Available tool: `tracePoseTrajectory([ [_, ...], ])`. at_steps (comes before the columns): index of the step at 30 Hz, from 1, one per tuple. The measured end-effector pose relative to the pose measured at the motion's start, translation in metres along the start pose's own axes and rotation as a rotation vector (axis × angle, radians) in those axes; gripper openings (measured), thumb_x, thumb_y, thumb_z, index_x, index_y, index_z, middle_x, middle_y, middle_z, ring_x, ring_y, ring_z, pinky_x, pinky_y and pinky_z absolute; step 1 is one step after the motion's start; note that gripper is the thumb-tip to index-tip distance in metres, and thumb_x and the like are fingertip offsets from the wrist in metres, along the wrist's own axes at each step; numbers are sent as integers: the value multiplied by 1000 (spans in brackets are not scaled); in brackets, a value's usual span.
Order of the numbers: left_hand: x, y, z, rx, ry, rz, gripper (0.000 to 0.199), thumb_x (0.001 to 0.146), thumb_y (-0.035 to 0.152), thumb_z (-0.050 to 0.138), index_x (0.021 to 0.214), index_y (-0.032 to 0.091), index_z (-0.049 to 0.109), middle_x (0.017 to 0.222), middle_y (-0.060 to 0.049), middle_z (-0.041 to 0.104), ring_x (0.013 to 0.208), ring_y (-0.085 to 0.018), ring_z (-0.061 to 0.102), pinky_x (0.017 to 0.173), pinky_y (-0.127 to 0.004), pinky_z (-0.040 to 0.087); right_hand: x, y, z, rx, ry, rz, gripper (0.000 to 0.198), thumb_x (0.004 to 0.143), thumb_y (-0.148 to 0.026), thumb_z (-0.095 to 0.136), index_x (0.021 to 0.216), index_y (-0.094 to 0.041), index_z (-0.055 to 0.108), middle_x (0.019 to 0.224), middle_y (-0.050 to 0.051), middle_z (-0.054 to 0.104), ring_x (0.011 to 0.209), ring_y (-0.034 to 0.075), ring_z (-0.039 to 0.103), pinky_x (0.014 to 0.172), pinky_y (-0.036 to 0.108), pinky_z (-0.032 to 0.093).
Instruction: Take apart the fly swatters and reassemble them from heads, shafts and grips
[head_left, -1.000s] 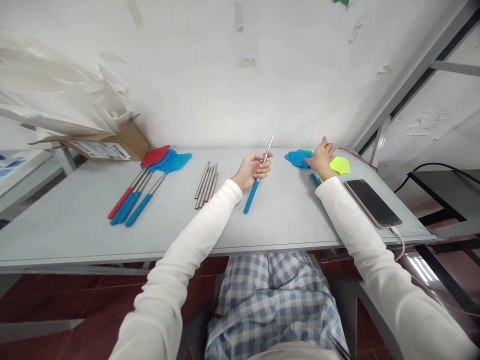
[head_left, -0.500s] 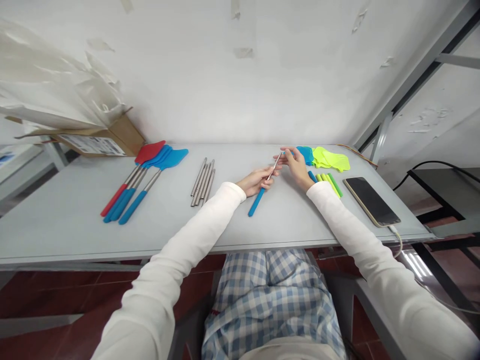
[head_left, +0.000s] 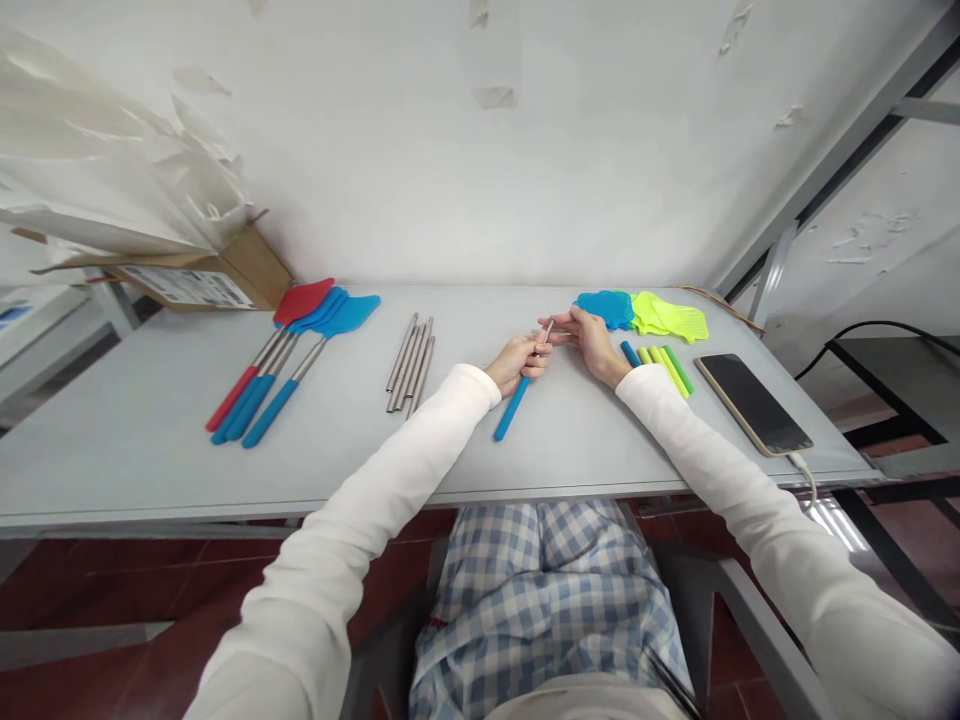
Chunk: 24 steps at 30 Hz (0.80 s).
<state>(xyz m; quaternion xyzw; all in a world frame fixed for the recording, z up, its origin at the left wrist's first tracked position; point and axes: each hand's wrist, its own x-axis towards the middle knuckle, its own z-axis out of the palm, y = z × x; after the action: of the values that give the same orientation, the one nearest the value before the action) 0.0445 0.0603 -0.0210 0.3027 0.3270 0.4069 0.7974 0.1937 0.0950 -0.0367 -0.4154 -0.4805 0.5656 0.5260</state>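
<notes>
My left hand (head_left: 519, 364) is closed around a thin metal telescopic rod (head_left: 549, 330) with a blue handle grip (head_left: 512, 410) on its lower end, slanting toward me. At the rod's upper tip is my right hand (head_left: 591, 342), its fingers bent around the tip and partly hidden behind it. Beyond my right hand lie blue swatter heads (head_left: 604, 308) and yellow-green swatter heads (head_left: 669, 316). Loose grips, one blue (head_left: 630, 353), others yellow (head_left: 671, 370) and green (head_left: 679, 368), rest beside my right wrist. Several bare metal rods (head_left: 409, 365) lie left of my left hand.
Swatters with a red head (head_left: 302, 300) and blue heads (head_left: 352, 314) lie at the left. Behind them stands an open cardboard box (head_left: 255, 268). A phone (head_left: 754, 405) with a cable (head_left: 806, 475) lies at the right. A wall (head_left: 480, 200) backs the table (head_left: 135, 430).
The exposed metal above my left hand looks shorter. My right hand has come down and left with the rod's tip, closer to my left hand. The view has shifted slightly.
</notes>
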Motion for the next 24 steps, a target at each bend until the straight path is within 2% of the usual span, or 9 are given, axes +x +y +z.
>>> tracePoseTrajectory([
  [6, -2, 0, 1, -34, 26, -15, 16, 97, 18, 46, 85, 11, 55, 57, 10, 32, 34, 1, 20, 30, -10, 9, -5, -8, -4, -88, -83, -26, 41, 90, -52, 53, 81, -15, 69, 102, 15, 76, 96, 24, 70, 85, 38, 56],
  [9, 6, 6, -2, -167, 72, 81, 20, 98, 20, 46, 82, 12, 54, 55, 9, 34, 35, 1, 21, 31, -10, 11, -8, -10, -3, -161, -221, -30, 42, 93, -50, 47, 111, -18, 68, 120, 12, 70, 111, 23, 64, 86, 36, 54],
  [12, 15, 18, -13, -365, 148, 212, 30, 100, 32, 45, 75, 15, 50, 52, 10, 30, 35, 0, 23, 33, -11, 16, -18, -6, 6, -363, -281, -68, 49, 94, -49, 45, 134, -22, 53, 131, 10, 63, 116, 20, 59, 95, 38, 50],
  [15, 18, 31, -28, -487, 200, 301, 43, 98, 44, 48, 65, 18, 41, 48, 10, 27, 36, -2, 26, 35, -12, 23, -32, 2, 21, -789, -265, -164, 46, 92, -50, 51, 127, -21, 57, 125, 11, 60, 117, 25, 52, 105, 46, 39],
  [18, 18, 36, -34, -521, 267, 369, 49, 97, 40, 51, 59, 19, 28, 45, 11, 23, 34, -1, 23, 34, -13, 20, -43, 7, 37, -1177, -219, -248, 36, 96, -49, 46, 107, -19, 64, 123, 13, 56, 117, 29, 46, 104, 49, 34],
  [21, 20, 40, -30, -494, 391, 355, 49, 100, 31, 46, 60, 20, 21, 43, 12, 15, 31, 0, 14, 32, -14, 11, -48, 9, 52, -1355, -282, -294, 36, 101, -43, 35, 103, -18, 61, 119, 13, 57, 110, 28, 46, 97, 46, 35],
  [24, 18, 55, -33, -436, 489, 344, 45, 101, 25, 41, 61, 20, 21, 43, 13, 14, 30, 0, 12, 31, -13, 9, -62, 5, 65, -1377, -310, -261, 40, 104, -38, 26, 99, -17, 60, 108, 13, 62, 105, 27, 47, 93, 44, 35],
])
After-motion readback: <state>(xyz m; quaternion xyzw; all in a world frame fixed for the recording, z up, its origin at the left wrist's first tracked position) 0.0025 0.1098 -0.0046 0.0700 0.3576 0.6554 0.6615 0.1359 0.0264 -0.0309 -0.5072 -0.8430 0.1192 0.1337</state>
